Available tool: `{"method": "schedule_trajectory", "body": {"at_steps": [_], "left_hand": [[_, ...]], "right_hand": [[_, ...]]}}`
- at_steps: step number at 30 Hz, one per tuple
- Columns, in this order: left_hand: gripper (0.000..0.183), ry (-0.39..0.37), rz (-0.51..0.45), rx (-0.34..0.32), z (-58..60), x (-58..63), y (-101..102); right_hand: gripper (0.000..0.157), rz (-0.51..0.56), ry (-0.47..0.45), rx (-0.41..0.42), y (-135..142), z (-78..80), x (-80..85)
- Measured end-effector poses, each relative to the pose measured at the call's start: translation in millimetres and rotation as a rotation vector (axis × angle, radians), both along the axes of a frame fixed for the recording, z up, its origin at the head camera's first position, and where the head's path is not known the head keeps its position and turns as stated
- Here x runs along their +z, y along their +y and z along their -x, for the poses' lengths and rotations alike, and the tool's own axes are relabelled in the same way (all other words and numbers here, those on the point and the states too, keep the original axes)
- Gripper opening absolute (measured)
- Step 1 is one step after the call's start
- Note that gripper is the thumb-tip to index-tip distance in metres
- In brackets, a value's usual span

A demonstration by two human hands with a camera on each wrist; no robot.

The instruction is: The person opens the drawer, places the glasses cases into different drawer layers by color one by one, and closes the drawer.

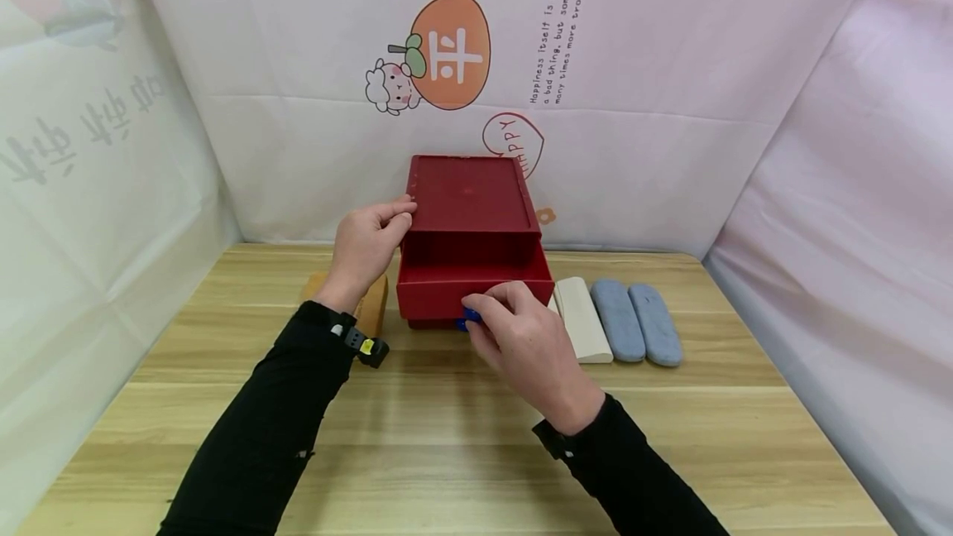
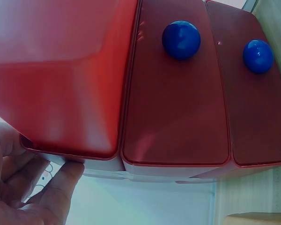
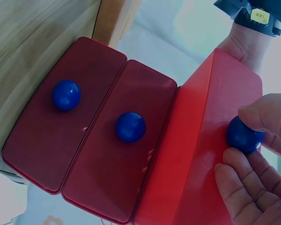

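Observation:
A small red drawer cabinet point(image 1: 467, 193) stands at the back of the table, its top drawer point(image 1: 439, 298) pulled well out; the part of its inside that shows is bare. My right hand point(image 1: 524, 346) pinches the blue knob point(image 3: 243, 136) on that drawer's front between thumb and fingers. Below it, the middle drawer point(image 2: 175, 108) and bottom drawer point(image 2: 260, 103) sit closed, each with its own round blue knob. My left hand point(image 1: 368, 242) touches the cabinet's upper left side with its fingertips point(image 2: 71, 172), the fingers fairly straight.
An orange-tan block point(image 1: 372, 308) lies left of the cabinet, partly behind my left wrist. To the right lie cream block-like pieces point(image 1: 583, 321) and two blue-grey rounded oblong pieces point(image 1: 618, 321). White printed cloth point(image 1: 633, 172) hangs close behind the cabinet and along both sides.

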State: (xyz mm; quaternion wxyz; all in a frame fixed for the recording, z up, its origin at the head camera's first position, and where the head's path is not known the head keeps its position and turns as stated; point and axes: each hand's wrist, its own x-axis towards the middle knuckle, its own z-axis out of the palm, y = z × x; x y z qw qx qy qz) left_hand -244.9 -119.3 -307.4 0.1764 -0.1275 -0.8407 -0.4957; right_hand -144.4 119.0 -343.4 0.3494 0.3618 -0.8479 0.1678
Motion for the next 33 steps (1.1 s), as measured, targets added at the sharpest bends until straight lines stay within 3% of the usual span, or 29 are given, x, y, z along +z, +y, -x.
{"method": "schedule_trajectory", "body": {"at_steps": [33], "left_hand": [[0.037, -0.013, -0.012, -0.006, -2.4, -0.2, 0]], "right_hand": [[0.025, -0.014, 0.007, 0.011, -1, -16.9, 1.2]]}}
